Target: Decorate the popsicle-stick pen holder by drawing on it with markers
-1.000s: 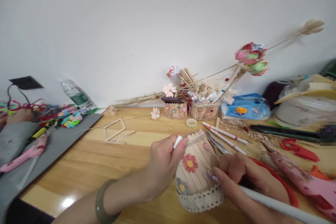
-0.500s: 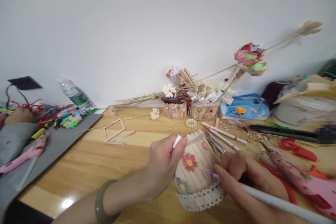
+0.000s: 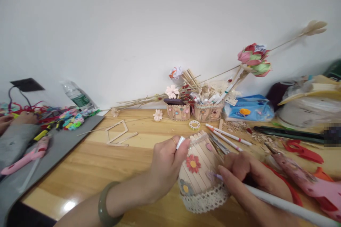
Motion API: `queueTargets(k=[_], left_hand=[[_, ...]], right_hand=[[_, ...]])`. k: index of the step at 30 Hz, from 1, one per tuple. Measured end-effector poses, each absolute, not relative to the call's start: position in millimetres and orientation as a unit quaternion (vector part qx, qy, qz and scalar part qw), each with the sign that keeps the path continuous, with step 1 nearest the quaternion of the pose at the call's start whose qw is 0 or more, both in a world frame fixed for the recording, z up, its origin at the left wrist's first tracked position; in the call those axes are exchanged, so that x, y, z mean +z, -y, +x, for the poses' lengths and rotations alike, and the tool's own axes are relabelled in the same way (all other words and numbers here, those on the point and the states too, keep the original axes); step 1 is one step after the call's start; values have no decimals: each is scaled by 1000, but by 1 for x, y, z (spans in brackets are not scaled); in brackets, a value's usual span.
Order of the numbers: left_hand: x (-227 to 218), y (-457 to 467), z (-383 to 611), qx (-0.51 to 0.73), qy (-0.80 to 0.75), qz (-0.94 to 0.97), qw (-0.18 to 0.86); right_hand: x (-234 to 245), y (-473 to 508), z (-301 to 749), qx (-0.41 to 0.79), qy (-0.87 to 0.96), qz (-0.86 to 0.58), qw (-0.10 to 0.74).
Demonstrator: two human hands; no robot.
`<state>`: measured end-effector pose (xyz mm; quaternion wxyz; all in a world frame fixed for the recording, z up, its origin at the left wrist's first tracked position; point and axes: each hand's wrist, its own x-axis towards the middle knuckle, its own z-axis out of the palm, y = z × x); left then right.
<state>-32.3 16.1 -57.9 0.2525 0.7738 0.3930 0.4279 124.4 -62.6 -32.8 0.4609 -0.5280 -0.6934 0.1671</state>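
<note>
A small holder made of popsicle sticks [image 3: 198, 170], trimmed with lace at its base and paper flowers, lies tilted on the wooden table [image 3: 106, 163]. My left hand [image 3: 166, 165] is closed around its left side, a green bangle on the wrist. My right hand [image 3: 246, 177] is closed on a long white stick [image 3: 279, 204]. Its fingertips press a small purple flower [image 3: 211, 176] against the holder's right side.
Two finished stick holders [image 3: 195, 110] with pens and dried stems stand by the wall. Markers [image 3: 229, 136], red scissors [image 3: 302, 150] and a pink glue gun [image 3: 306, 181] lie right. A stick frame [image 3: 118, 134] lies centre-left. Another person's hand [image 3: 23, 118] rests on a grey mat [image 3: 53, 149].
Almost nothing has moved; my hands keep pressing the purple flower on the holder, which has shifted slightly. The other person's hand at left moved a little.
</note>
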Motion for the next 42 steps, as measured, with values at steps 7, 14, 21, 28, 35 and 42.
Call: queueTargets(k=[7,14,21,28,35,42], left_hand=[[-58,-16,-33,433,-388,774,251],[-57,-15,-33,437,-387,771,254],[-56,-17,-32,432,-391,772,254],[-54,-17,-32,434,-401,767,249],[-54,-16,-32,434,-396,771,246],[-55,-15,-32,436,-397,770,243]], right_hand=[[-34,65,125,97,691,-529,482],[-34,65,123,103,694,-527,480],[-37,65,125,91,690,-537,477],[-40,68,124,136,666,-538,498],[-41,65,122,167,647,-540,511],[-45,66,120,201,616,-537,539]])
